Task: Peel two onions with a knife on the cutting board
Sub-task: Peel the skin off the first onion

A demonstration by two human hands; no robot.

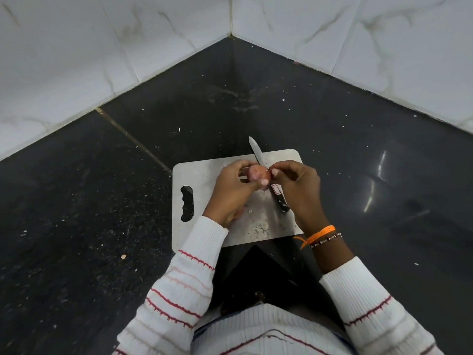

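Observation:
A small reddish onion (258, 173) is held above the grey cutting board (202, 180), gripped by my left hand (235, 190) with fingers curled round it. My right hand (297, 185) pinches a bit of the onion's skin at its right side with thumb and fingers. A knife (258, 156) lies on the board under my hands, its blade tip pointing away past the board's far edge and its black handle (282, 202) towards me. Something pale shows under my left wrist; I cannot tell what it is.
The board lies on a dark speckled stone counter (102, 213) in a corner of white marbled tiles (76, 60). Small pale scraps dot the counter. The board's handle slot (186, 203) is on its left side.

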